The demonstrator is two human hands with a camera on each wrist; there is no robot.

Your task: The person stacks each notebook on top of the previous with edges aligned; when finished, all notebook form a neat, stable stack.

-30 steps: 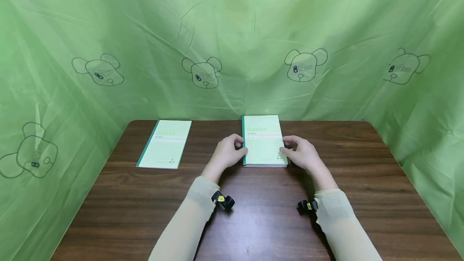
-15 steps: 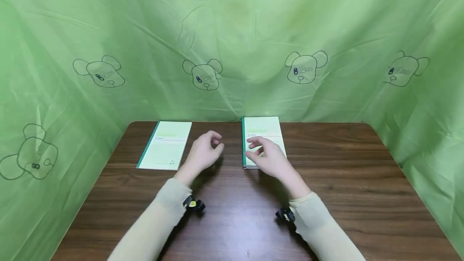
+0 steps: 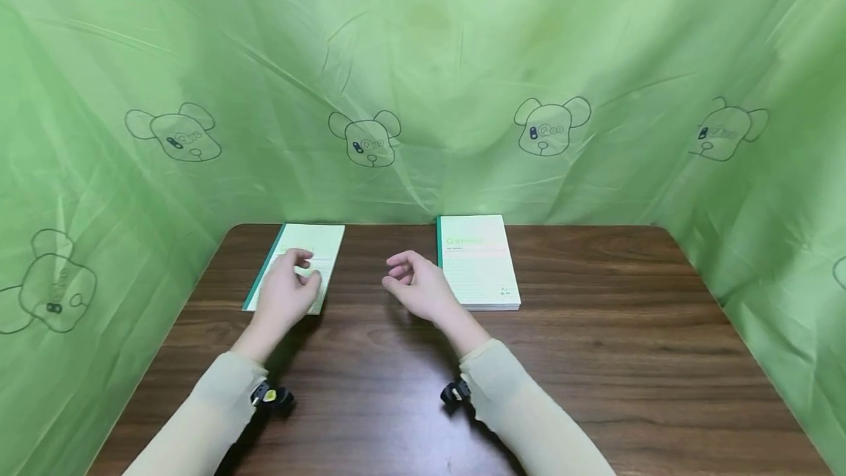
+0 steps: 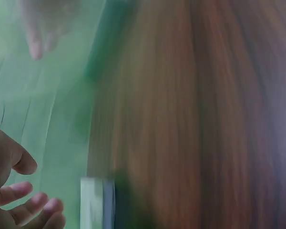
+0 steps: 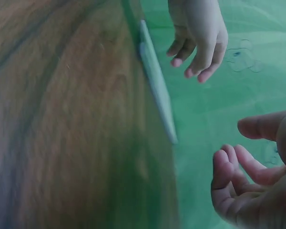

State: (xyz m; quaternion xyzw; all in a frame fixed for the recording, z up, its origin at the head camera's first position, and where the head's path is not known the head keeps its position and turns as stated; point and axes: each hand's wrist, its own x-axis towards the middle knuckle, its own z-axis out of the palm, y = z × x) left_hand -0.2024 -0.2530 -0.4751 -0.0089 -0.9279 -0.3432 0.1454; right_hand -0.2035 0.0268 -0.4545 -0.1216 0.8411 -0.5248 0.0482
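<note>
On the left of the table lies a pale green notebook (image 3: 324, 241) with a dark green spine. My left hand (image 3: 283, 292) hovers over its lower part, fingers loosely bent, holding nothing and covering some of the cover. A small stack of matching notebooks (image 3: 479, 267), neatly squared, sits right of centre. Just left of that stack my right hand (image 3: 423, 291) hangs above the table, its fingers relaxed around nothing. In the right wrist view the left hand (image 5: 200, 40) appears above the edge of the left notebook (image 5: 157, 86), apart from my right fingers (image 5: 224, 167).
A dark wood-grain table (image 3: 595, 358) spreads beneath both arms, its far edge close behind the notebooks. Green cloth (image 3: 436, 57) printed with bear faces hangs at the back and on both sides.
Both hands have let go of the notebook stack's sides and moved left. The left hand has reached the left notebook; the right has passed over the stack into the gap.
</note>
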